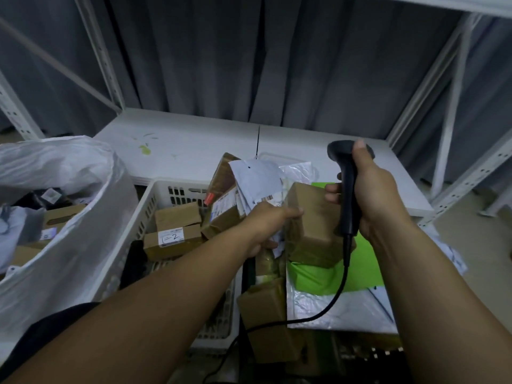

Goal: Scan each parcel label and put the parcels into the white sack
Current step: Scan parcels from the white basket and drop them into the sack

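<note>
Gripping the scanner [349, 189] in my right hand [379, 195] (fingers wrapped tight round the handle, thumb up on its head), I have the brown parcel [313, 231] pinched at its left edge by my left hand [266, 225], fingers over the top and thumb underneath. The box sits just in front of the scanner, raised over the green mailer [360, 261] and the heap to the right of the basket [155, 200].

Only plain taped cardboard faces me, so I judge its label is on a side I can't see. I should roll the box with my left wrist until the print shows, then tip the scanner head squarely down at it, keeping the cable [327, 309] clear of the pile.

The white sack [83, 217] gapes open at my left, parcels already inside — an easy swing across the basket once the scan takes.
</note>
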